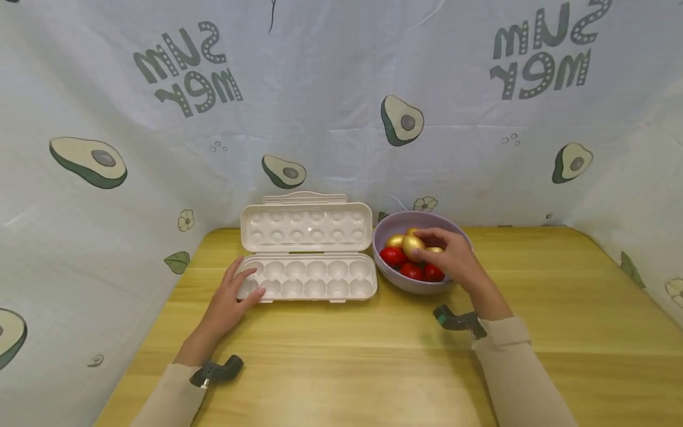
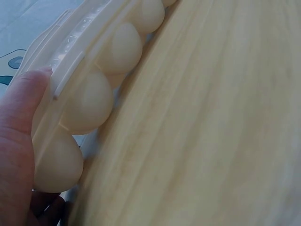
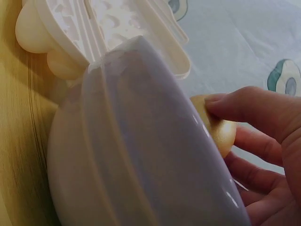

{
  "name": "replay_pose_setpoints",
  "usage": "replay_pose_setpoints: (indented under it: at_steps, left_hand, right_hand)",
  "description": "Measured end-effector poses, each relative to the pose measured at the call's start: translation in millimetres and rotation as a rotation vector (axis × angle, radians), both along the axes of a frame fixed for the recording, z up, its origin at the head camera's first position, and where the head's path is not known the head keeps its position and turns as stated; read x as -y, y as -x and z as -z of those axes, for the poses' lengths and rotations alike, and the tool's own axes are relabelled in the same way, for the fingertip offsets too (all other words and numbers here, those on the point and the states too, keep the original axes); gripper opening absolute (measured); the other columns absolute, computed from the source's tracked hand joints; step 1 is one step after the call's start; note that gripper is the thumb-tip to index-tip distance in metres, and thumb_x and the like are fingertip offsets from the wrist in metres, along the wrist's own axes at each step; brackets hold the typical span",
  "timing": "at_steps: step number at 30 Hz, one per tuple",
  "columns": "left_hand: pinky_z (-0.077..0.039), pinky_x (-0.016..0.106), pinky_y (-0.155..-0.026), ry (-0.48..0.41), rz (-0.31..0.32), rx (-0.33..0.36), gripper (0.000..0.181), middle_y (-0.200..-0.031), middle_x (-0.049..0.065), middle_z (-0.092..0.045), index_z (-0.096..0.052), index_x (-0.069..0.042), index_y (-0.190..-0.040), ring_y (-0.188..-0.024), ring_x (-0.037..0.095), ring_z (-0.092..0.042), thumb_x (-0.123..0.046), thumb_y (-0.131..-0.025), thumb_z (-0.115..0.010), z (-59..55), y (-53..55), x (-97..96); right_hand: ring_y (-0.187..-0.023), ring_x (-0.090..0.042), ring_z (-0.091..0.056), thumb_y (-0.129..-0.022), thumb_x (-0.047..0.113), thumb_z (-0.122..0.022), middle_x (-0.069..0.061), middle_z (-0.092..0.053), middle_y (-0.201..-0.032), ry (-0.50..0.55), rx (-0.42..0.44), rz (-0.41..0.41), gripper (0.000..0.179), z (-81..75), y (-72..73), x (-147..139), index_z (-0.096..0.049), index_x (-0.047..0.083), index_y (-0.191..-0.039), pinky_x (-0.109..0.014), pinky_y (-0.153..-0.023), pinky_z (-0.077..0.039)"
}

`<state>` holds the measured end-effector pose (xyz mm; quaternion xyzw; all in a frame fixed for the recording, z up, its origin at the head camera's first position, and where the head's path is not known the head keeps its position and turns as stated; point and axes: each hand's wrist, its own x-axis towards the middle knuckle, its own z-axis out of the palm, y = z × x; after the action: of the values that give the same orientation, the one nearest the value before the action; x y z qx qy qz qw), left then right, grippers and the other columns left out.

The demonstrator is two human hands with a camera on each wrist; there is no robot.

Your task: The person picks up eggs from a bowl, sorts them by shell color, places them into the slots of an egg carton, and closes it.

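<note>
A cream plastic egg carton [image 1: 306, 299] lies with its lid [image 1: 306, 228] tipped back and its rows of cups bare. My left hand [image 1: 229, 299] grips the carton's left end, the thumb [image 2: 23, 101] over the front rim and other fingertips low by the end cup. To the right stands a lilac bowl [image 1: 421, 289] of gold and red eggs. Over it, my right hand [image 1: 450, 255] pinches a gold egg [image 1: 413, 247] between thumb and fingers. In the right wrist view that gold egg [image 3: 218, 127] shows past the bowl's rim, partly hidden by it.
Red eggs [image 1: 411, 271] and other gold eggs [image 1: 395, 241] sit in the bowl, right beside the carton. The wooden table [image 1: 341, 356] extends in front and to both sides. A pale avocado-print cloth [image 1: 341, 148] hangs close behind.
</note>
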<state>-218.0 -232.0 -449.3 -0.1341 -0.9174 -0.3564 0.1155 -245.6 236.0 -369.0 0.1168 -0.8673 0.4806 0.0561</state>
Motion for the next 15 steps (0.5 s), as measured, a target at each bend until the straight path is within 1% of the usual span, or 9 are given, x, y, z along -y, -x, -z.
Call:
replay_pose_setpoints:
  at_steps: [2, 4, 6, 9, 11, 13, 15]
  left_hand:
    - [-0.033, 0.066, -0.100, -0.002, -0.001, -0.002, 0.054, -0.157, 0.018, -0.019, -0.054, -0.007, -0.134, -0.134, 0.048, -0.033, -0.035, -0.089, -0.067, -0.4, -0.3, -0.4]
    - [-0.033, 0.066, -0.100, -0.003, -0.001, -0.004, 0.054, -0.157, 0.019, -0.019, -0.054, -0.007, -0.134, -0.134, 0.048, -0.033, -0.035, -0.089, -0.067, -0.2, -0.5, -0.8]
    - [-0.033, 0.066, -0.100, 0.003, 0.000, -0.002, 0.054, -0.157, 0.019, -0.019, -0.054, -0.007, -0.134, -0.134, 0.047, -0.032, -0.035, -0.089, -0.067, -0.5, -0.3, -1.1]
    - [-0.033, 0.066, -0.101, 0.009, 0.000, 0.002, 0.055, -0.157, 0.018, -0.019, -0.053, -0.007, -0.134, -0.135, 0.047, -0.032, -0.035, -0.089, -0.067, -0.4, -0.1, -1.3]
    - [-0.032, 0.066, -0.101, 0.008, -0.003, 0.005, 0.055, -0.157, 0.018, -0.019, -0.054, -0.007, -0.134, -0.135, 0.047, -0.032, -0.036, -0.089, -0.067, -0.1, 0.0, -1.3]
    - [-0.032, 0.066, -0.101, 0.008, -0.005, 0.006, 0.055, -0.157, 0.018, -0.019, -0.054, -0.007, -0.134, -0.135, 0.047, -0.032, -0.036, -0.089, -0.067, 0.3, 0.1, -1.2]
    - [-0.032, 0.066, -0.101, 0.007, -0.006, 0.006, 0.054, -0.157, 0.017, -0.019, -0.054, -0.008, -0.134, -0.135, 0.047, -0.032, -0.036, -0.089, -0.067, 0.5, 0.1, -1.0]
  right_hand:
    - [-0.111, -0.032, -0.059, -0.087, 0.021, -0.073, -0.016, -0.062, -0.125, 0.006, -0.004, -0.007, 0.046, 0.0, -0.2, 2, -0.061, 0.003, -0.127, -0.037, -0.094, -0.050]
    - [-0.111, -0.032, -0.059, -0.087, 0.021, -0.073, -0.016, -0.062, -0.126, 0.008, -0.011, -0.014, 0.046, 0.6, -0.5, 3, -0.060, 0.003, -0.128, -0.044, -0.096, -0.048]
    - [-0.111, -0.032, -0.059, -0.087, 0.020, -0.074, -0.016, -0.062, -0.126, 0.015, -0.013, -0.018, 0.047, 1.0, -1.5, 5, -0.060, 0.003, -0.128, -0.040, -0.095, -0.049]
    - [-0.111, -0.033, -0.059, -0.086, 0.019, -0.074, -0.016, -0.062, -0.125, 0.015, -0.012, -0.022, 0.047, 1.1, -3.0, 7, -0.060, 0.003, -0.129, -0.027, -0.090, -0.050]
    - [-0.111, -0.034, -0.059, -0.086, 0.019, -0.074, -0.016, -0.062, -0.125, 0.016, -0.009, -0.023, 0.047, 1.4, -3.2, 9, -0.060, 0.003, -0.128, -0.024, -0.088, -0.049]
    - [-0.112, -0.035, -0.058, -0.086, 0.019, -0.074, -0.016, -0.061, -0.125, 0.013, -0.009, -0.024, 0.047, 1.6, -2.9, 11, -0.060, 0.004, -0.128, -0.029, -0.090, -0.050]
    - [-0.113, -0.035, -0.057, -0.085, 0.020, -0.075, -0.017, -0.060, -0.126, 0.012, -0.010, -0.028, 0.048, 1.9, -2.6, 14, -0.060, 0.003, -0.128, -0.040, -0.094, -0.049]
